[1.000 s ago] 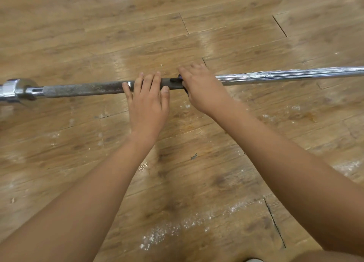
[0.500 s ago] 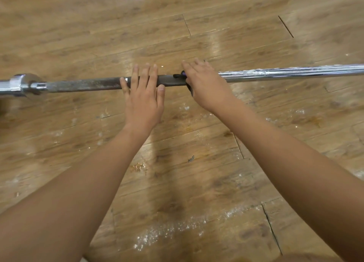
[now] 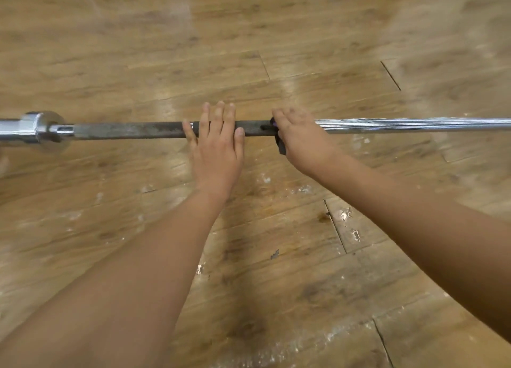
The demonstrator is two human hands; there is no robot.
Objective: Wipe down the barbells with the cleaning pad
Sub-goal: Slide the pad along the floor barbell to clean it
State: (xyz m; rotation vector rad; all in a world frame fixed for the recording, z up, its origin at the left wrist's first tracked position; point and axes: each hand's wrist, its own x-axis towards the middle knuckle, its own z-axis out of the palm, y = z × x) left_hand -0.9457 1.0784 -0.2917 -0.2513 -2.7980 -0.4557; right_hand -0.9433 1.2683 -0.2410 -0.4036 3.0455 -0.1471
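Note:
A long barbell (image 3: 130, 130) lies across the wooden floor from left to right. Its left stretch is dark and rusty, its right stretch (image 3: 401, 124) shiny chrome, and a chrome collar (image 3: 41, 128) sits at the far left. My left hand (image 3: 217, 146) lies flat on the dark part with straight fingers reaching over the bar. Just to its right, my right hand (image 3: 302, 139) presses a dark cleaning pad (image 3: 279, 143) against the bar where dark meets chrome. Only the pad's left edge shows under the palm.
The wooden plank floor (image 3: 249, 257) carries white dust patches and small debris near me. Gaps between planks run at the right. Something pale shows at the left edge of the view, too little of it to identify.
Both hands stay at the same spot on the bar. The left hand's fingers have stretched straighter over the bar. More of the pad's edge shows below the right palm. The view has shifted slightly.

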